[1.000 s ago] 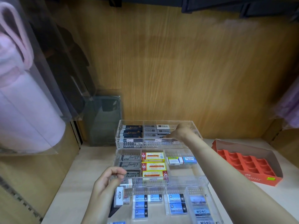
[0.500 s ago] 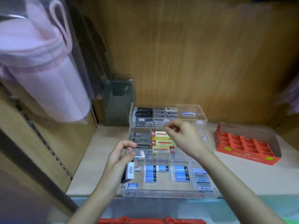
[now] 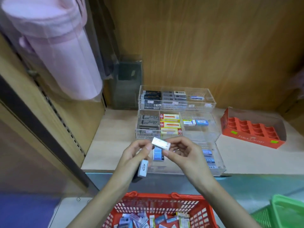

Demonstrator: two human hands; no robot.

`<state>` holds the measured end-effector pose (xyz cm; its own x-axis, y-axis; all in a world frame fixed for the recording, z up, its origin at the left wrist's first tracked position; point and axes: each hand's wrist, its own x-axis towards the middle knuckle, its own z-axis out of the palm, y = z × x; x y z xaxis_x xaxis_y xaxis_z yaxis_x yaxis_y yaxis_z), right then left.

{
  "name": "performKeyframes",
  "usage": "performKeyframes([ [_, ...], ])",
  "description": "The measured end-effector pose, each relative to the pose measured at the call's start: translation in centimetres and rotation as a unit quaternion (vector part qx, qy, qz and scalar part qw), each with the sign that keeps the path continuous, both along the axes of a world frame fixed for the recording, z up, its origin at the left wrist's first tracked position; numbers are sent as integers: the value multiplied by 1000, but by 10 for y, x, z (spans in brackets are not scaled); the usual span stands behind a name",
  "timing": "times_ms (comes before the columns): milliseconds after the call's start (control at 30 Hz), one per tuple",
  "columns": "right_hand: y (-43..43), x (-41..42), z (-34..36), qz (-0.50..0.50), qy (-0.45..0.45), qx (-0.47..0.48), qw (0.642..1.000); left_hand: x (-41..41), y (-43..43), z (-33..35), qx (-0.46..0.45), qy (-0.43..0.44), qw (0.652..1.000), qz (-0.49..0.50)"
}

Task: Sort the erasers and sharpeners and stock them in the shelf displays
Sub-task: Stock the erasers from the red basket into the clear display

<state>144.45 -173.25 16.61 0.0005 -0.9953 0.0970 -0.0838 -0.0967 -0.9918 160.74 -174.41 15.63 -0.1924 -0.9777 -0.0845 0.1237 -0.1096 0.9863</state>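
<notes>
Both hands meet above the front tier of a clear acrylic stepped display [image 3: 213,139] on the wooden shelf. My left hand [image 3: 136,155] and my right hand [image 3: 182,153] each pinch one end of a small white eraser [image 3: 160,143]. The left hand also holds a second boxed eraser [image 3: 143,168] in its lower fingers. The display's tiers hold black, grey, yellow-red and blue erasers in rows. A red basket [image 3: 158,197] below my arms holds several loose erasers.
An orange cardboard tray [image 3: 253,142] with empty pockets lies on the shelf at the right. A green basket [image 3: 286,211] shows at the bottom right. A pink rolled item in clear wrap [image 3: 54,46] hangs at the upper left. A clear box [image 3: 128,79] stands behind the display.
My right hand came back from the rear tier of the display and joined the left hand on the white eraser. The view dropped and pulled back, which brought the red basket into sight.
</notes>
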Motion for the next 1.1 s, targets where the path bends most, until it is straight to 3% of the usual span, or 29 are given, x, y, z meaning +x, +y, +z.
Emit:
performKeyframes([
  [167, 5, 8, -9, -4, 70, 13, 997, -6, 7, -1, -5, -33, 999, -3],
  [300, 7, 6, -9, 53, 125, 2, 991, 0, 4, -1, 33, -23, 999, 9],
  [400, 2, -7, -7, 77, 153, -25, 985, 8, 4, 1, 53, -52, 995, -61],
  [533, -1, -18, -15, 209, 253, -48, 943, 17, 5, -5, 44, -113, 985, -125],
  [733, -3, -11, -30, 209, 286, -71, 932, 22, 6, -12, 52, -191, 967, -162],
  [833, -6, -6, -35, 172, 273, -68, 944, 28, 3, -12, 58, -195, 973, -111],
  [933, -21, 7, -50, 47, 286, -77, 954, 45, -14, -16, 144, -157, 976, 47],
  [1000, -34, 19, -62, -1, 333, -85, 939, 57, -29, -18, 199, -138, 963, 115],
  [1100, -52, 40, -81, -16, 415, -91, 905, 66, -35, -20, 253, -133, 951, 114],
])
